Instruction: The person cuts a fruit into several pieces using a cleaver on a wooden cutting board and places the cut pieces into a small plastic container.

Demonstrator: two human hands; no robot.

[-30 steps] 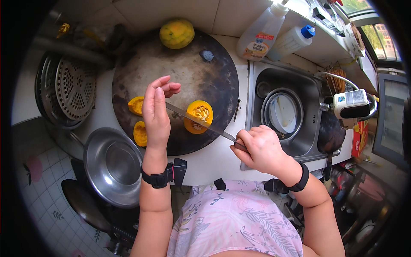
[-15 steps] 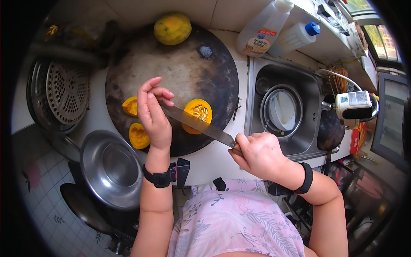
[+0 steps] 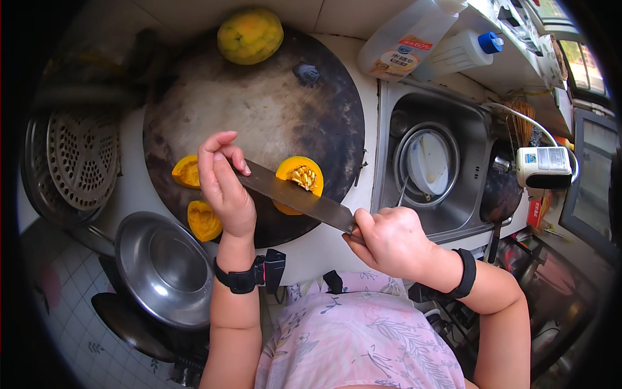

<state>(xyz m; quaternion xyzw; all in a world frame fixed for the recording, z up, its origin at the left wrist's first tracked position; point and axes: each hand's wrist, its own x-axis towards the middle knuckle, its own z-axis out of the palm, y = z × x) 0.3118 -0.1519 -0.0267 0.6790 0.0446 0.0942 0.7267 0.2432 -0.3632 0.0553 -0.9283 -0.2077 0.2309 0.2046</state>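
Note:
My right hand [image 3: 395, 243] is closed round the handle of a kitchen knife [image 3: 291, 196], whose wide dark blade slants up to the left. At the blade's far end is my left hand [image 3: 227, 188], its fingers curled in against the tip. The blade crosses over a cut pumpkin half [image 3: 310, 170] with seeds showing, hiding part of it. Left of my left hand lie two hollowed pumpkin pieces, an upper piece [image 3: 186, 172] and a lower piece [image 3: 204, 222]. All these rest on a round dark chopping board [image 3: 259, 97].
A peeled, yellow-green pumpkin piece [image 3: 251, 37] sits at the board's far edge, near a small dark lump [image 3: 306, 73]. On the right, a steel sink [image 3: 470, 201] holds bowls, with bottles [image 3: 402, 42] behind. A steel basin [image 3: 165, 266] and perforated steamer plate [image 3: 83, 155] stand left.
My left fingers have drawn in toward the blade's tip. The blade has shifted slightly left and shows more of its flat side. The view has shifted a little.

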